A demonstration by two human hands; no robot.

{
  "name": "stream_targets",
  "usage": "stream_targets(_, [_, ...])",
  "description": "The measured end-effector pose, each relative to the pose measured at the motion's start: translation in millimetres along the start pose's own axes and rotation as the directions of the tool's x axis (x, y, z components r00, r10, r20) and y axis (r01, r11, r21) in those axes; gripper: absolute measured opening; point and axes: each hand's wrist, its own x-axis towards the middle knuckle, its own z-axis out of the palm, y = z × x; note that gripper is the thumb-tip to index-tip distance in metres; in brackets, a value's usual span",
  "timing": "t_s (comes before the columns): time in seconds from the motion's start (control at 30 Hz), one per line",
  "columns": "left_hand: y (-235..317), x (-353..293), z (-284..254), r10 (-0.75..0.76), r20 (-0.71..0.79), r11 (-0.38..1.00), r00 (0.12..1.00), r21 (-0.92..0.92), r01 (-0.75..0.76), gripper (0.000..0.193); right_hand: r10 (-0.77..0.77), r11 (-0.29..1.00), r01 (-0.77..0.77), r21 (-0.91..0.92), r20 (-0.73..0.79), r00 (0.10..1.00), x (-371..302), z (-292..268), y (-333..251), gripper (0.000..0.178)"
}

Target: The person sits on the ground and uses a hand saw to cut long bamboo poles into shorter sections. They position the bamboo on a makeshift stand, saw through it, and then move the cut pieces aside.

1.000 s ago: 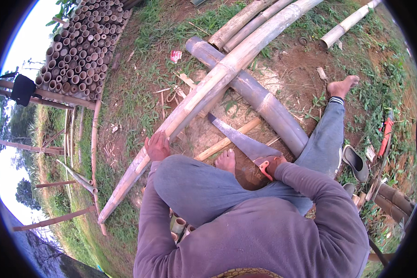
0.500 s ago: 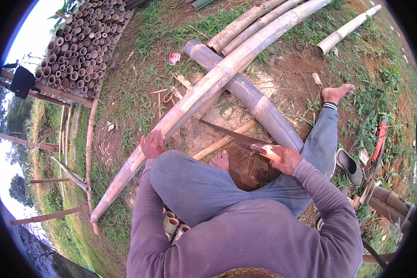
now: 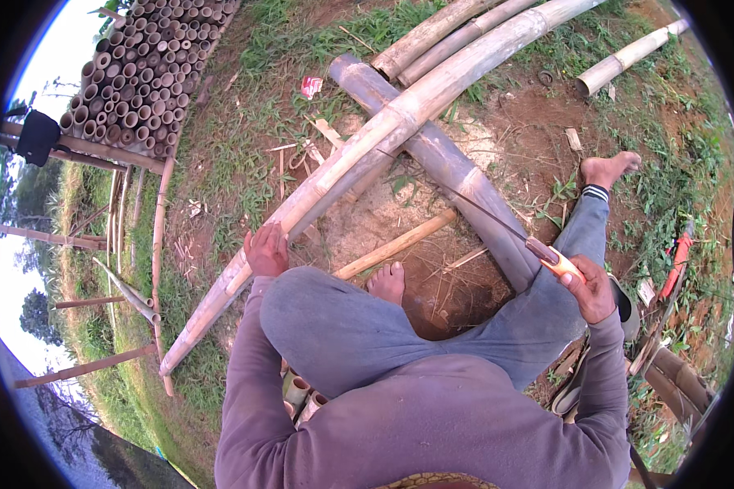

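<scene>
A long pale bamboo pole (image 3: 334, 179) slants from the near left to the far right, lying across a thicker grey bamboo log (image 3: 442, 159). My left hand (image 3: 267, 249) is closed over the pole beside my bent knee. Out to the right, my right hand (image 3: 589, 290) grips the light wooden handle of a handsaw (image 3: 554, 259). The saw's thin dark blade reaches up and left over the grey log, its tip by the pole a little below the crossing. Whether its teeth touch the bamboo I cannot tell.
A thin yellowish bamboo stick (image 3: 395, 244) lies by my bare foot. More bamboo poles (image 3: 432, 37) rest at the back, and a short piece (image 3: 628, 57) far right. Many cut bamboo tubes (image 3: 139, 81) are stacked at upper left. A red-handled tool (image 3: 678, 265) lies at right.
My right hand has moved right and slightly down with the saw, and the blade now slants more steeply, its tip higher. My left hand stays on the pole.
</scene>
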Motion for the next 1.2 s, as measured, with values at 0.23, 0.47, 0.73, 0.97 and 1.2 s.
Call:
stream_targets(0.23, [-1.2, 4.6, -4.6, 0.023, 0.029, 0.999, 0.999, -0.031, -0.022, 0.044, -0.140, 0.982, 0.167, 0.086, -0.260, 0.955, 50.3, 56.5, -3.4, 0.029])
stream_targets(0.47, [0.5, 8.9, -5.6, 0.024, 0.036, 0.999, 0.999, -0.027, -0.023, 0.042, -0.137, 0.982, 0.167, 0.092, -0.266, 0.954, 128.6, 127.8, -8.2, 0.030])
stream_targets(0.73, [2.7, 8.3, -10.7, 0.057, 0.030, 0.998, 0.998, -0.022, -0.056, 0.042, -0.133, 0.985, 0.152, 0.084, -0.192, 0.972, 137.5, 135.6, 4.8, 0.027])
stream_targets(0.97, [5.1, 8.5, -11.4, 0.044, 0.055, 0.999, 0.998, -0.028, -0.043, 0.041, -0.125, 0.988, 0.136, 0.074, -0.143, 0.982, 163.5, 138.5, -9.2, 0.027])
stream_targets(1.2, [5.3, 4.5, -9.8, 0.033, 0.025, 0.999, 0.999, -0.034, -0.032, 0.041, -0.146, 0.988, 0.153, 0.026, -0.176, 0.974, 125.5, 131.1, 19.2, 0.023])
